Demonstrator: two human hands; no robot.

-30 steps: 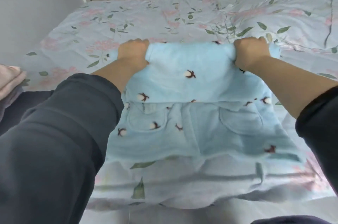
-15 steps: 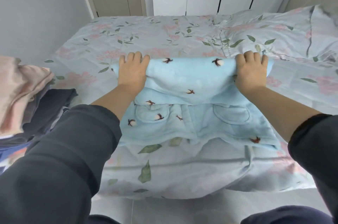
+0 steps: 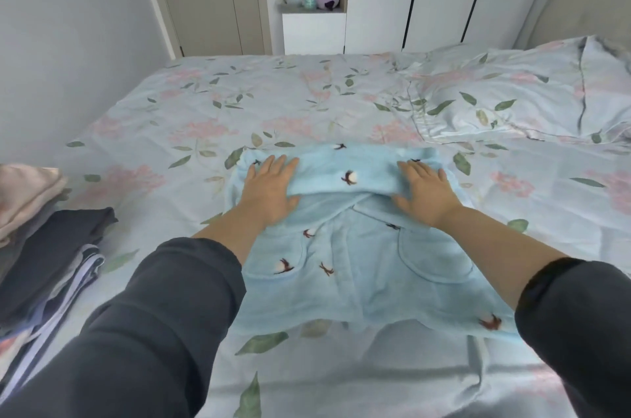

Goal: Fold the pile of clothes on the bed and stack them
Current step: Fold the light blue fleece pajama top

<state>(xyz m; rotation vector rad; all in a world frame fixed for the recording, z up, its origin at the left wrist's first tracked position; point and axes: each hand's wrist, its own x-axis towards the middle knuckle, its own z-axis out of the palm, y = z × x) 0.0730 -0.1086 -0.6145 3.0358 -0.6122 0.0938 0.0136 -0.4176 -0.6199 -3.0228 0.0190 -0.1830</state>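
On the near half of the room, filling most of the view: bed [image 3: 307, 103] under a pale floral cover, somewhat creased. At its far right: pillow [image 3: 529, 100] in the same print. On the near middle of the cover: light blue fleece garment [image 3: 358, 264] with small brown-and-white motifs, spread flat, two patch pockets facing up, hem toward the near edge of the bed, far end turned back over itself into a thick band lying across the width. Against the left edge of the view, well apart from the garment: stack of folded clothes [image 3: 44, 247], dark pieces below, pinkish-beige above, resting on the bed. On the band's left end: left hand [image 3: 269, 189], palm down, fingers straight, pressing, nothing gripped. On the band's right end: right hand [image 3: 426, 192], likewise flat, fingers extended, holding nothing. Changed within the last second: formerly fists clenched on the raised far edge, then fingers hooked over it, now released and laid open on top, fold brought down onto the garment. Judged meaning: first fold set and being smoothed. Piece probably too wide as yet for the stack, so likely further folds across, then transfer leftward. Possible trouble: thick fleece springing open once unweighted.
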